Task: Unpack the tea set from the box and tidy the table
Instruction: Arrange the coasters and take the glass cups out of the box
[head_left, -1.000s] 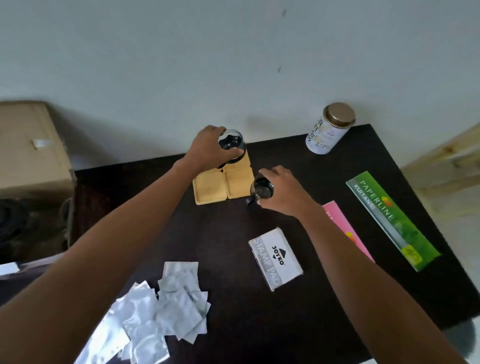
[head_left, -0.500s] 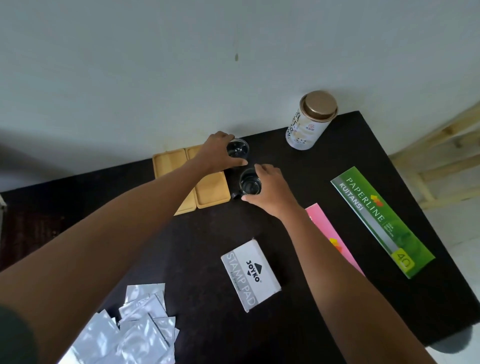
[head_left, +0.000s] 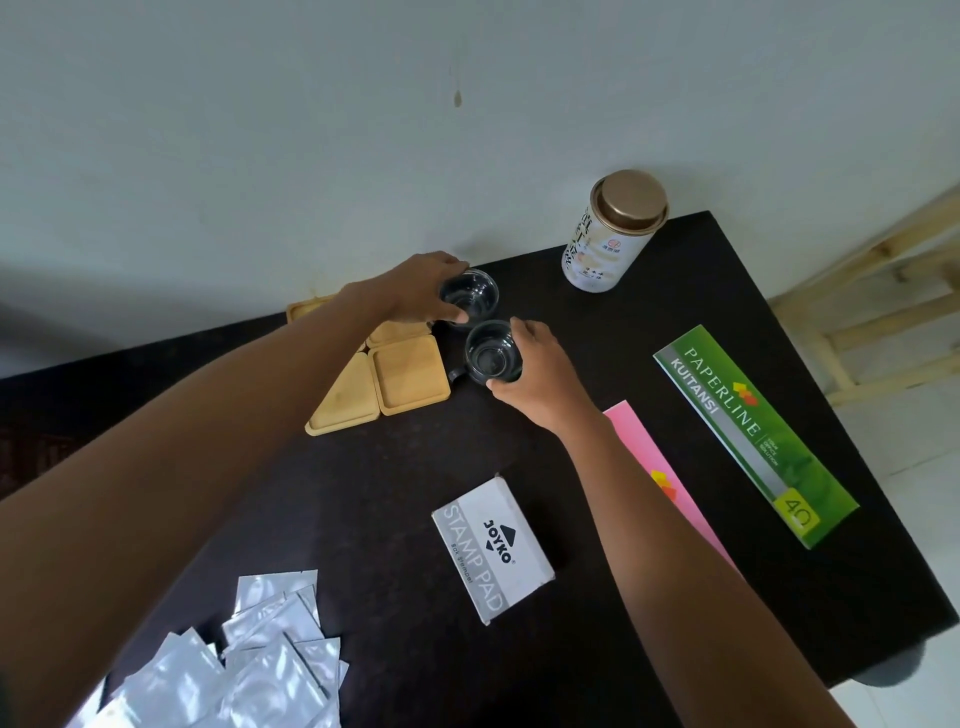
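Note:
Two small clear glass cups stand on the dark table (head_left: 395, 483) near the wall. My left hand (head_left: 415, 291) grips the far glass cup (head_left: 470, 297) from its left side. My right hand (head_left: 540, 379) grips the near glass cup (head_left: 491, 353), whose small handle points left. Several wooden coasters (head_left: 410, 376) lie just left of the cups, partly under my left forearm. A white tea tin (head_left: 605, 241) with a bronze lid stands at the back right.
A grey stamp pad box (head_left: 493, 551) lies mid-table. A heap of silver foil sachets (head_left: 249, 660) sits at the front left. A pink booklet (head_left: 670, 483) and a green receipt book (head_left: 753, 431) lie on the right, near the table edge. A wooden frame (head_left: 872, 291) stands beyond.
Both hands carried the cups to the right, off the coasters and onto the bare table. The view swung right, so the cardboard box on the left is out of frame.

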